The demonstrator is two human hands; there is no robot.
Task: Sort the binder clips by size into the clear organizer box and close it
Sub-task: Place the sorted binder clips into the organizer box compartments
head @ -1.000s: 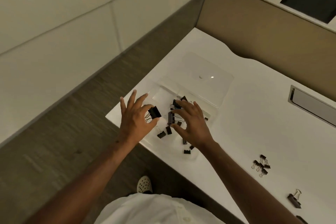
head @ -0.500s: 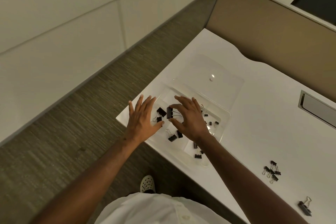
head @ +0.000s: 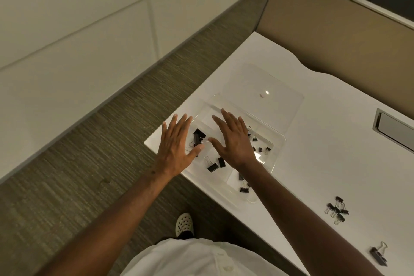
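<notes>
Hovering over the organizer box [head: 277,139], both hands [head: 177,148] [head: 233,141] spread flat, holding nothing.

We see an organizer box [head: 277,141] of clear, glossy plastic; its open lid [head: 264,87], at twelve o'clock from it, catches a bright glint. The binder clips [head: 212,166] inside look like matt black metal with thin, shiny wire handles. The desk [head: 324,152] beneath is smooth, white and faintly satin. At ten o'clock the floor [head: 78,175] looks like rough, ribbed carpet.
</notes>
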